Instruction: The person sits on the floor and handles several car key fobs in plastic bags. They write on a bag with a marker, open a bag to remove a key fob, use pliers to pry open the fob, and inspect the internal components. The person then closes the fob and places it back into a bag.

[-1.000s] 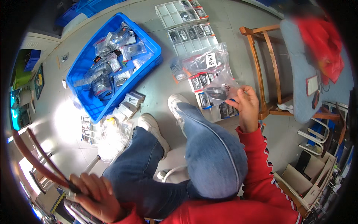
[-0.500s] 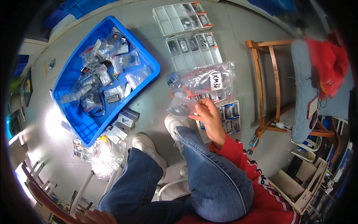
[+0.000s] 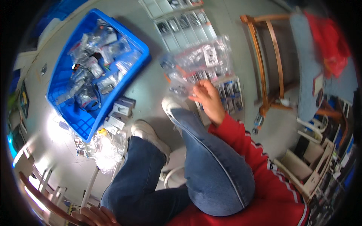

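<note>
My right hand (image 3: 208, 98) pinches the edge of a small clear plastic bag (image 3: 179, 89) between thumb and fingers, above my shoe. Something dark shows inside the bag, too blurred to name. Just beyond lies a larger clear bag (image 3: 190, 60) with a white label, overlapping a compartment tray (image 3: 229, 106) that holds several dark key-fob-like pieces. At the lower left edge, my left hand (image 3: 94, 216) curls its fingers over a brown curved chair armrest (image 3: 47, 205); its palm is out of sight.
A blue bin (image 3: 145, 56) at the left holds many bagged small items. Small boxes (image 3: 122, 107) and clear bags (image 3: 109, 147) lie beside it. White compartment trays (image 3: 184, 37) stand farther off. To the right is a wooden-framed chair (image 3: 277, 56) with red cloth (image 3: 328, 45) on it.
The view has shifted, so the bin, trays and bags sit higher in the picture. My right hand still holds the small bag, which now overlaps the larger bag's near edge.
</note>
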A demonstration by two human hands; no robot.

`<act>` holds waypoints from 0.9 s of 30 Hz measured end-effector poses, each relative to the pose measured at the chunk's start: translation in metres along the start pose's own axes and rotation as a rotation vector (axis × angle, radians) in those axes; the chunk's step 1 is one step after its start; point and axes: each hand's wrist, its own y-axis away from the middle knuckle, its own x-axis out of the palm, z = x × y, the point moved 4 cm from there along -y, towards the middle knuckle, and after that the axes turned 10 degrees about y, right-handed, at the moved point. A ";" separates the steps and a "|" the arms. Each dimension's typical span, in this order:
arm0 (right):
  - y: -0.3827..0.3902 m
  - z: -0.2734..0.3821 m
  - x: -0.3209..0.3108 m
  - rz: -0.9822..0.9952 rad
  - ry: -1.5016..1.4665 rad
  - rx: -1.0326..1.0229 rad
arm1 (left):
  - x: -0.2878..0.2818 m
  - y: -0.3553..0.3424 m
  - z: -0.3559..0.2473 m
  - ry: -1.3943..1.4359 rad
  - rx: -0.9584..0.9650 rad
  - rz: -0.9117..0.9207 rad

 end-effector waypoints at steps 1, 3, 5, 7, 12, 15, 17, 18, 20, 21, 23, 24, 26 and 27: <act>0.007 -0.008 -0.009 -0.057 0.091 0.007 | 0.001 0.001 0.001 0.058 0.002 0.037; 0.019 -0.019 -0.027 -0.124 0.230 -0.056 | 0.001 0.005 0.002 0.082 -0.004 0.057; 0.033 -0.028 -0.054 -0.209 0.392 -0.022 | 0.000 0.010 0.003 0.105 -0.010 0.083; 0.047 -0.027 -0.076 -0.265 0.543 -0.136 | -0.002 0.014 0.002 0.112 -0.007 0.078; 0.032 -0.008 -0.104 -0.287 0.717 -0.350 | -0.004 0.024 0.001 0.042 0.064 0.177; -0.004 -0.003 -0.103 -0.137 0.164 -0.132 | -0.006 0.035 0.002 0.063 0.125 0.152; -0.032 -0.001 -0.090 -0.211 -0.045 -0.047 | -0.006 0.040 0.003 0.072 0.132 0.145; -0.043 0.002 -0.079 -0.315 -0.076 -0.076 | -0.006 0.041 0.004 0.080 0.124 0.146; -0.052 0.017 -0.048 -0.478 0.272 -0.283 | -0.005 0.042 0.005 0.090 0.107 0.143; -0.045 0.024 -0.027 -0.532 0.409 -0.462 | -0.002 0.042 0.005 0.094 0.087 0.188; -0.028 0.029 0.014 -0.474 0.467 -0.541 | 0.004 0.041 0.005 0.102 0.048 0.273; -0.021 0.033 0.035 -0.458 0.482 -0.593 | 0.004 0.041 0.006 0.122 0.020 0.231; -0.005 0.038 0.071 -0.267 0.459 -0.650 | 0.004 0.042 0.007 0.164 -0.037 0.145; 0.002 0.038 0.081 -0.091 0.393 -0.604 | 0.006 0.042 0.007 0.171 -0.038 0.138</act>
